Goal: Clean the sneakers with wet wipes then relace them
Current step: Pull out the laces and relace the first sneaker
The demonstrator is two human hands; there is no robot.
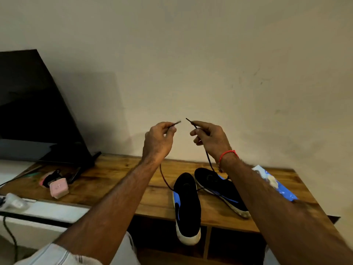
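Your two hands are raised above the wooden surface (118, 180), each pinching one end of the same dark shoelace (207, 155). Your left hand (158, 139) holds its tip between thumb and curled fingers, with the end poking out to the right; your right hand (210, 137) does the same, its tip pointing up and left. The two tips sit near each other but apart. From each hand the lace drops down to the near sneaker (187, 207) — black with a blue side and a white toe that hangs over the near edge of the surface. The second sneaker (219, 190) lies just to its right, tilted on its side, partly behind your right forearm. A red thread band (228, 154) circles your right wrist. At the right edge of the surface lies a blue packet (277, 186) — likely the wipes. At far left stands a dark screen (34, 108), with a pink case (58, 188) nearer to you.
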